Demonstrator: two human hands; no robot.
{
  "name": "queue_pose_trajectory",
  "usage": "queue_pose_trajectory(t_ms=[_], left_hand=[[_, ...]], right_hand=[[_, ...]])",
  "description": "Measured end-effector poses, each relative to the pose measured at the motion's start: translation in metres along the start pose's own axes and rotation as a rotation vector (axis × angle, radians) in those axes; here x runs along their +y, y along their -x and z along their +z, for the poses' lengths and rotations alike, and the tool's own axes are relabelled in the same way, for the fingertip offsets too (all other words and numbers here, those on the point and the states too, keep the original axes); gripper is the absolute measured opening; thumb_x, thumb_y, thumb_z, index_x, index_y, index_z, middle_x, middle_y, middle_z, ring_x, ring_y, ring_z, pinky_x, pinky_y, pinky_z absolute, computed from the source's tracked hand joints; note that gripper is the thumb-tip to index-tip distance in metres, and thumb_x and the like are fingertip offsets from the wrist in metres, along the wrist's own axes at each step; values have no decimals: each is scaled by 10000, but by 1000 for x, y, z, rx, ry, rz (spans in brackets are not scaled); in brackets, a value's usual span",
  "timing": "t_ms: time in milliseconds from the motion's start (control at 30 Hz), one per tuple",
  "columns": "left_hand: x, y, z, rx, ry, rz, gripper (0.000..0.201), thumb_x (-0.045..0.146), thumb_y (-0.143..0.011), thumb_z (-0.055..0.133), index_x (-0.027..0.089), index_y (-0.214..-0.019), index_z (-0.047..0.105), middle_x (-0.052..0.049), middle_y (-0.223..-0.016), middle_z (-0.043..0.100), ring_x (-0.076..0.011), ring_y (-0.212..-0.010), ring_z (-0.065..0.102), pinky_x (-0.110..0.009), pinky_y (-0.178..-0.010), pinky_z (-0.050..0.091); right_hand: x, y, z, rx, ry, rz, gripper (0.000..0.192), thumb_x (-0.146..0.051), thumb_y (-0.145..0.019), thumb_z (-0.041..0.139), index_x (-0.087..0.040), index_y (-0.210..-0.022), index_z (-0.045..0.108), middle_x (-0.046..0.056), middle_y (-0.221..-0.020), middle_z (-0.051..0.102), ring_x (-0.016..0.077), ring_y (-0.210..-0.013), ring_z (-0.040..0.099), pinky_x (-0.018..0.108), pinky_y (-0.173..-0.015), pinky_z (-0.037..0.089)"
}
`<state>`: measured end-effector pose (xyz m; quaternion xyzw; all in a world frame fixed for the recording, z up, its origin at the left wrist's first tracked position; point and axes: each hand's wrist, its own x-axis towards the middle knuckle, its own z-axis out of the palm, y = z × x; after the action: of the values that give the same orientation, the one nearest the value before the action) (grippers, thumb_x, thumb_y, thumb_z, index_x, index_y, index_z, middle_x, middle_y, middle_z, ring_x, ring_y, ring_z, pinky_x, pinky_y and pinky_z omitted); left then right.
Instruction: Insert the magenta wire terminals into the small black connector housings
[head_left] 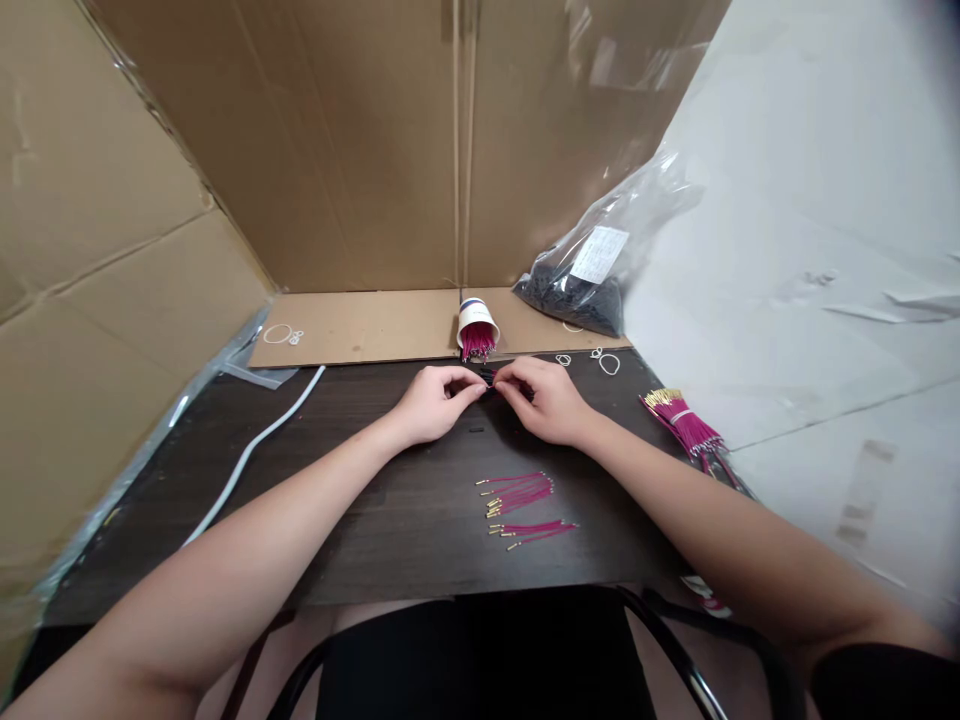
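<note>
1. Hands: two, both over dark table [375, 540], fingertips meeting at centre.
2. Left hand [433, 402]: fingers curled in, thumb and forefinger pinched toward small dark piece [489, 378]; firm hold or mere touch, cannot tell.
3. Right hand [546, 398]: curled likewise, fingertips closed on same piece, with a pink wire end showing at the pinch.
4. Paper cup [475, 330]: one, tipped on its side just behind the hands, pink wires spilling from the mouth.
5. Loose pink wires [519, 494]: two small fans near table front edge, gold tips pointing left; single count too fine to tell.
6. Tied wire bundle [684, 420]: one, right of right hand, at table edge.
7. Plastic bag [600, 280]: one, dark small parts inside, white label, leaning on cardboard wall [337, 150].
8. Rubber bands [609, 364]: about three by the bag, two more far left on cardboard strip.
9. White cable [255, 445]: one, running diagonally on left of table.
</note>
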<state>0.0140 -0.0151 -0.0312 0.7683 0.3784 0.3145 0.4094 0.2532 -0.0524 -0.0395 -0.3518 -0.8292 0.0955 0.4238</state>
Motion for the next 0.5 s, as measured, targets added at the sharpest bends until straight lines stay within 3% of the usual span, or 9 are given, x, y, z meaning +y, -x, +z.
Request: queue_pose_trajectory(t_ms=[500], left_hand=[[1, 1, -2, -36, 11, -22, 334, 450, -993, 707, 146, -1052, 832, -81, -994, 804, -190, -809, 630, -347, -773, 466]], right_hand=[[-3, -1, 0, -5, -8, -10, 151, -220, -1116, 603, -152, -1052, 722, 65, -934, 678, 171, -807, 596, 315, -742, 473]])
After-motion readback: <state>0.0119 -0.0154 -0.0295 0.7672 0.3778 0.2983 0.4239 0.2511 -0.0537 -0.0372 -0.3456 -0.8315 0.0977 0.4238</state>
